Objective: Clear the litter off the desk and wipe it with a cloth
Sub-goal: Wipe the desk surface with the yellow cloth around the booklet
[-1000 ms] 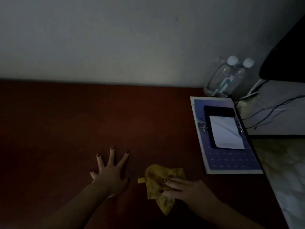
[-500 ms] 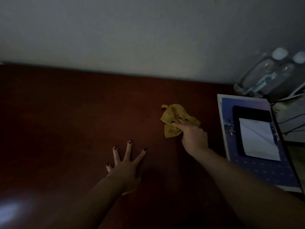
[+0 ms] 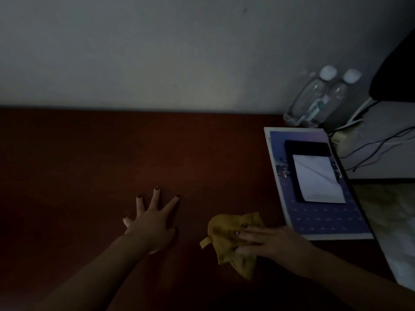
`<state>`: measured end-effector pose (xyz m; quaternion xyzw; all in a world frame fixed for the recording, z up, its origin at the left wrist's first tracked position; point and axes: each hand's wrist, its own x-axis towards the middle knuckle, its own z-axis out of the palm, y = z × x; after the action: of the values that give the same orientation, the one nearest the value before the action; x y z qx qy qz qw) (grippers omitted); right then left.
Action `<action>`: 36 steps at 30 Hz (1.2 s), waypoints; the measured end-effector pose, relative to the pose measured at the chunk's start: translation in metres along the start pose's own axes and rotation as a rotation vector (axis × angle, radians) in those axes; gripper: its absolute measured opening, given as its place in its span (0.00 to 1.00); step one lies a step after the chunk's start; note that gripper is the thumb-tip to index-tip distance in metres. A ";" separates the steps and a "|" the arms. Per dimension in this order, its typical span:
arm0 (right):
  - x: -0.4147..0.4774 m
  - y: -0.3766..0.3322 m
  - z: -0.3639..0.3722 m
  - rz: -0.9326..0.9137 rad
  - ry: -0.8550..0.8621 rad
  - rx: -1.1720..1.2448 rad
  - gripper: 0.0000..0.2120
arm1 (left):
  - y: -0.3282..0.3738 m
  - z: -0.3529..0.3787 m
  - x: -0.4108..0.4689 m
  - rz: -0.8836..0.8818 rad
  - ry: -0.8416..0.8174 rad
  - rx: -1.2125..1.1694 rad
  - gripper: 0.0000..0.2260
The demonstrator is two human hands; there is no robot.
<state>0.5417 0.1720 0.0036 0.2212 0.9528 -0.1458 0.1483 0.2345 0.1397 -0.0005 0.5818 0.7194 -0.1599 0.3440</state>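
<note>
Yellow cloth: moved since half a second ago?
Yes. The yellow cloth slid toward the person, from the purple folder's far end to its near corner.

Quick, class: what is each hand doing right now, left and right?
Left hand: open, fingers spread flat on the desk, holding nothing.
Right hand: open, straight fingers pressing the yellow cloth to the desk.

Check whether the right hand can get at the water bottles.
Probably yes: the right hand only presses the cloth, and just a flat folder lies between it and the bottles.
</note>
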 end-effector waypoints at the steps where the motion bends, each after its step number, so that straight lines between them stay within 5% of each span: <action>1: 0.004 0.006 -0.005 0.043 0.055 0.029 0.27 | -0.002 -0.001 0.004 -0.004 0.006 -0.027 0.33; 4: 0.023 0.028 -0.016 0.238 0.211 0.150 0.28 | -0.006 0.000 0.014 -0.013 -0.002 -0.085 0.34; 8: 0.065 0.066 -0.026 0.365 0.201 0.178 0.33 | -0.008 0.007 0.017 -0.018 0.029 -0.082 0.34; 17: 0.154 0.102 -0.066 0.697 0.262 0.101 0.27 | -0.009 0.000 0.013 -0.008 -0.019 -0.112 0.34; 31: 0.073 -0.027 -0.016 0.166 0.012 0.198 0.27 | 0.005 -0.018 0.011 -0.034 0.051 -0.025 0.40; 36: 0.074 0.002 -0.014 0.211 -0.016 0.170 0.27 | -0.003 -0.038 0.028 -0.124 -0.001 -0.065 0.53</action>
<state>0.4758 0.2067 -0.0095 0.3308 0.9072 -0.2113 0.1511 0.2175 0.1834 0.0071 0.5247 0.7586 -0.1578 0.3525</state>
